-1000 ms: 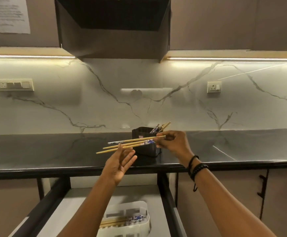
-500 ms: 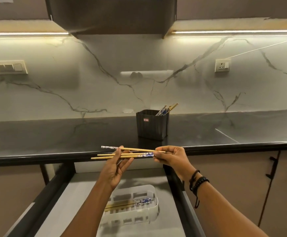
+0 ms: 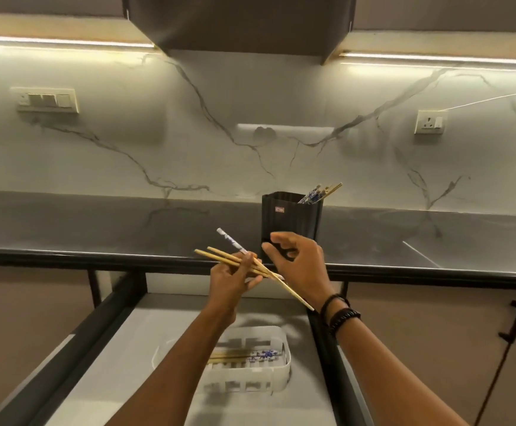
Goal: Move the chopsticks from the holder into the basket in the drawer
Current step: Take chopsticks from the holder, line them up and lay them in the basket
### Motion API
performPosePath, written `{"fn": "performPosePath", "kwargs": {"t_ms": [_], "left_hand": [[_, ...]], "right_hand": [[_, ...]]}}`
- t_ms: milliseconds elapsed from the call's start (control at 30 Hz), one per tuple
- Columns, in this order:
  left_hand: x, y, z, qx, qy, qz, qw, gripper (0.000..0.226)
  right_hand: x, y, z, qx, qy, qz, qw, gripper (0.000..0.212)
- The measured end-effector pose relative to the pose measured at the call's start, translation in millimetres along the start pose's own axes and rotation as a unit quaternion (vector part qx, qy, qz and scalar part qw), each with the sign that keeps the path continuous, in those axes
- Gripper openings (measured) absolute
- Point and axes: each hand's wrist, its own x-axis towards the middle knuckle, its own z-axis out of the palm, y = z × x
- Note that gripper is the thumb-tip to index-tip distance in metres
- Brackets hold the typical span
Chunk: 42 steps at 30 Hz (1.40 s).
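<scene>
My left hand (image 3: 233, 282) grips a bunch of wooden chopsticks (image 3: 219, 256) with blue-and-white ends, slanting from upper left to lower right above the open drawer. My right hand (image 3: 299, 262) hovers just to their right, fingers curled and apart, holding nothing. Behind it the black holder (image 3: 292, 216) stands on the dark counter with several chopsticks (image 3: 321, 192) sticking out at its right. Down in the drawer the white slotted basket (image 3: 276, 375) holds a few chopsticks (image 3: 250, 355), partly hidden by my left forearm.
The dark counter's front edge (image 3: 96, 256) runs across the view above the open drawer (image 3: 121, 364). The drawer's black side rails (image 3: 324, 339) flank the basket. A cabinet handle (image 3: 512, 324) is at the right. A hood hangs overhead.
My right hand has let go of the chopsticks. My left hand has closed on the bunch, which has swung from level to slanting. The view has tilted further down.
</scene>
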Motion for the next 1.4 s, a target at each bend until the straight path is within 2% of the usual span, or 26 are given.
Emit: {"fn": "performPosePath", "kwargs": {"t_ms": [233,367,467,533,600,733,833,1033,1200,1400], "left_hand": [[-4.3,-5.7,4.6,0.105,-0.028,0.068,0.992,0.01],[-4.1,-7.8,8.3,0.106,-0.063,0.056,0.991,0.01],[3.2,-6.2,3.5,0.079,-0.012,0.049,0.996,0.022],[8.2,-3.1,-3.6,0.026,0.04,0.04,0.998,0.021],[12.8,2.4,-9.9,-0.062,0.092,0.005,0.994,0.02],[17.7,9.7,-23.8,-0.21,0.146,-0.05,0.965,0.02],[16.2,10.6,-31.5,-0.287,0.159,-0.066,0.942,0.023],[12.4,9.8,-35.7,-0.336,0.128,-0.107,0.927,0.022],[10.8,5.0,-27.4,-0.276,0.069,-0.129,0.95,0.024],[13.2,4.7,-24.3,-0.26,0.038,-0.126,0.957,0.024]], "right_hand": [[5.0,-26.5,38.1,-0.014,-0.048,-0.045,0.998,0.036],[8.6,-17.0,28.4,0.017,0.012,-0.035,0.999,0.025],[18.3,-5.0,6.9,0.096,0.098,0.01,0.991,0.024],[20.8,7.8,-5.8,0.169,0.159,0.072,0.97,0.024],[19.5,20.2,-14.1,0.255,0.205,0.139,0.935,0.026],[12.6,36.7,-19.1,0.399,0.24,0.238,0.853,0.039],[11.9,41.1,-18.1,0.455,0.24,0.28,0.81,0.036],[8.9,43.7,-13.1,0.511,0.216,0.308,0.773,0.024],[7.6,42.4,-5.6,0.521,0.129,0.335,0.774,0.017],[5.7,42.6,-2.4,0.5,0.095,0.335,0.793,0.015]]}}
